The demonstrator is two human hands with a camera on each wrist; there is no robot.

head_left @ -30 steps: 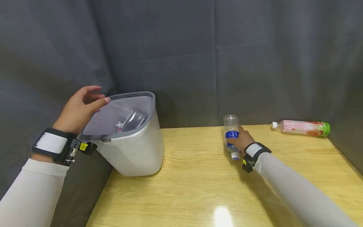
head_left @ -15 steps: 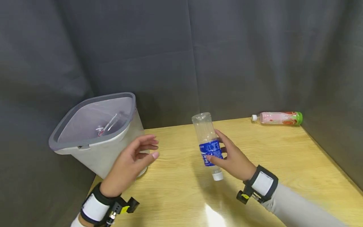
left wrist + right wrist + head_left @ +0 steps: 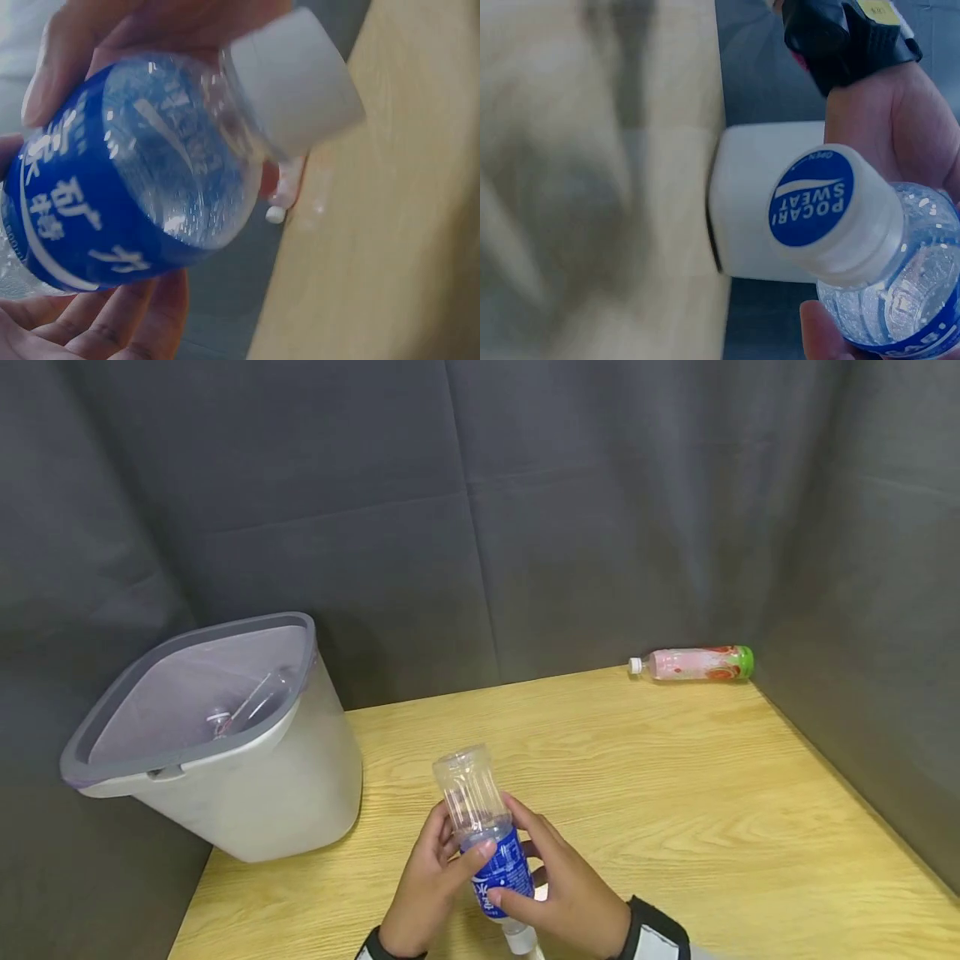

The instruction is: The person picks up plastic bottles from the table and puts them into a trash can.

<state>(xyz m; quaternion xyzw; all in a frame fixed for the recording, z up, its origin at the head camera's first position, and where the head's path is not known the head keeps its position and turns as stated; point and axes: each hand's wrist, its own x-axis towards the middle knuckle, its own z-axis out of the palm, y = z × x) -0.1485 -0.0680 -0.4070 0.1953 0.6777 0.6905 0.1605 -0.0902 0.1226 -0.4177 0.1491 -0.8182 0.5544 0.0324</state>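
A clear plastic bottle (image 3: 468,793) with a blue label is tilted base-up over the near part of the table, its white cap (image 3: 520,938) pointing down toward me. My left hand (image 3: 423,893) holds it from the left, thumb across the label. From the right, my right hand (image 3: 573,893) grips it near the lower end of the label, its thumb in front. Droplets cling inside the bottle (image 3: 180,150) in the left wrist view. The right wrist view shows the cap (image 3: 810,199) still on, with a blue printed top.
A white bin (image 3: 300,777) with a grey rim stands at the left, a clear bottle (image 3: 258,702) inside it. Another bottle (image 3: 693,663), pink and green, lies at the back right of the wooden table (image 3: 637,760). Dark curtains (image 3: 360,552) enclose the back and sides.
My right hand has lifted the blue-labelled bottle and brought it nearer. My left hand has come from beside the bin to take hold of it too. The head view has shifted right.
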